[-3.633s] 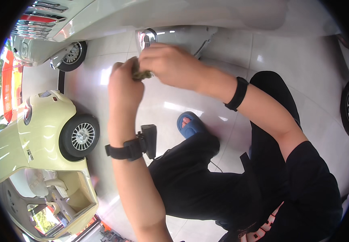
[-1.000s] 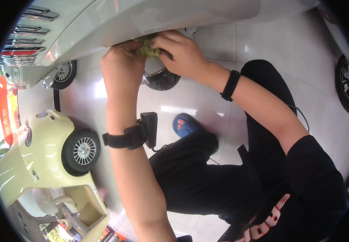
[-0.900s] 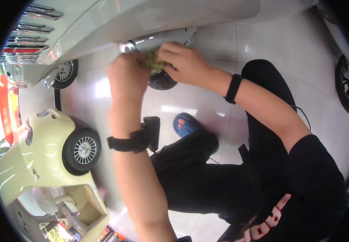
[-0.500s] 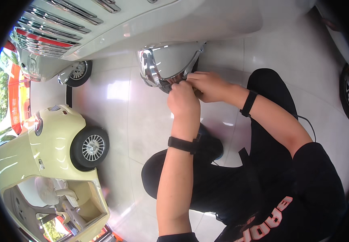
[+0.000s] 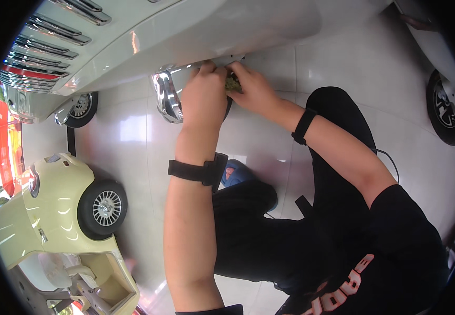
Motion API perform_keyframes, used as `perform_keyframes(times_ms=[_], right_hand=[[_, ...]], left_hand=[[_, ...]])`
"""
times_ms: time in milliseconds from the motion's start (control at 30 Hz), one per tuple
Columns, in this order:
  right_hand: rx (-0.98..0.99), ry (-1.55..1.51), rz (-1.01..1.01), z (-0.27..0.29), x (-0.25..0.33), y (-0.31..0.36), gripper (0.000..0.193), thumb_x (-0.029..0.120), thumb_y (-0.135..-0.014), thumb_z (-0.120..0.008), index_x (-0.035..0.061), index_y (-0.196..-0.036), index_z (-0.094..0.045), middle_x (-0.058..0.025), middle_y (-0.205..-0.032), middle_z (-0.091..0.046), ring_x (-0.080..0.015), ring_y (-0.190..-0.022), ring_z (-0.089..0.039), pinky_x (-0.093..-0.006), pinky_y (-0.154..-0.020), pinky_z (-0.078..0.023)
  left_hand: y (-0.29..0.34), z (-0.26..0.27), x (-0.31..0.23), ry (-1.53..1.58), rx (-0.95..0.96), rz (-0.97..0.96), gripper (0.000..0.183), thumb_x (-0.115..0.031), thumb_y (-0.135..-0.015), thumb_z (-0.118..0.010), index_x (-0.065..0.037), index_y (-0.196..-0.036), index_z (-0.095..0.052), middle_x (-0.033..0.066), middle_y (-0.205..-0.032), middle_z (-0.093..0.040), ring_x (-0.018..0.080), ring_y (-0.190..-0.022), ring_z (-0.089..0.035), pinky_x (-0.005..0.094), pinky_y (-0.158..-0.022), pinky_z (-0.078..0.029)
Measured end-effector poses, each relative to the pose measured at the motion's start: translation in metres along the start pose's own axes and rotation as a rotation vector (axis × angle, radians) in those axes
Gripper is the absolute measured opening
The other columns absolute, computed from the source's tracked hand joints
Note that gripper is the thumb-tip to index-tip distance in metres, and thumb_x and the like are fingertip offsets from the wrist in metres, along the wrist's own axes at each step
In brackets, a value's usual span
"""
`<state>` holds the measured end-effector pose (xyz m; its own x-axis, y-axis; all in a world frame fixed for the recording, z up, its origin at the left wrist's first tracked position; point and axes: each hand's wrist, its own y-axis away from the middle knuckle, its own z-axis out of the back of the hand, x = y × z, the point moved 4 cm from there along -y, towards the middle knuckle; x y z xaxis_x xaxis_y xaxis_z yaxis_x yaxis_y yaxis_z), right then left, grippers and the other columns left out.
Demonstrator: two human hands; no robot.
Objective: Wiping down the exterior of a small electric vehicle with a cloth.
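Low against the large white car body (image 5: 227,39), both of my hands work at a white wheel fender with a chrome bumper piece (image 5: 167,97) at its left end. My left hand (image 5: 204,97) lies over the fender with its fingers curled, covering most of it. What those fingers hold, if anything, is hidden. Just to its right, my right hand (image 5: 256,92) closes thumb and fingers around a crumpled yellow-green piece (image 5: 232,83), perhaps cloth or sponge; its kind is unclear. A dark strip of tyre (image 5: 228,106) shows beneath the hands.
A cream small car (image 5: 62,194) with a spoked wheel (image 5: 106,208) stands at the left. Chrome slats (image 5: 54,29) line the white body at upper left. Another dark wheel (image 5: 444,107) is at the right edge. My bent knees (image 5: 338,110) are close below the hands.
Both hands have moved up and left, from the fender's lower edge onto it. The left hand now covers the white surface, and the yellow-green piece has come into view. The view has shifted slightly.
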<state>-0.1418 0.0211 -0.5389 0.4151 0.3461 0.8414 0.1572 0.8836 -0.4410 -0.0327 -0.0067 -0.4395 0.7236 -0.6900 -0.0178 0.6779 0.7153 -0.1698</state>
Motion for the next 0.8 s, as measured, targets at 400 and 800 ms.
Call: perform_keyframes(times_ms=[400,800], right_hand=[[0.583,-0.056,-0.120,-0.033,-0.005,0.050,0.035,0.017,-0.081,-0.077,0.0030,-0.112,-0.066,-0.0225,-0.103,-0.074,-0.0440,-0.100,-0.071,-0.0496,-0.086,-0.058],[0.046,0.017,-0.338,0.033,-0.037,0.012,0.027,0.012,-0.093,-0.073,0.0033,-0.116,-0.062,-0.0172,-0.102,-0.075,-0.0375,-0.094,-0.072,-0.0425,-0.085,-0.057]], left_hand=[[0.038,-0.042,-0.013,-0.108,0.597,0.108,0.021,0.005,-0.081,-0.072,-0.001,-0.101,-0.075,0.0218,-0.107,-0.073,0.0415,-0.103,-0.074,0.0481,-0.088,-0.061],[-0.012,-0.062,-0.050,-0.111,0.032,-0.106,0.022,-0.003,-0.089,-0.067,-0.006,-0.111,-0.067,0.0094,-0.122,-0.064,0.0309,-0.115,-0.066,0.0423,-0.092,-0.060]])
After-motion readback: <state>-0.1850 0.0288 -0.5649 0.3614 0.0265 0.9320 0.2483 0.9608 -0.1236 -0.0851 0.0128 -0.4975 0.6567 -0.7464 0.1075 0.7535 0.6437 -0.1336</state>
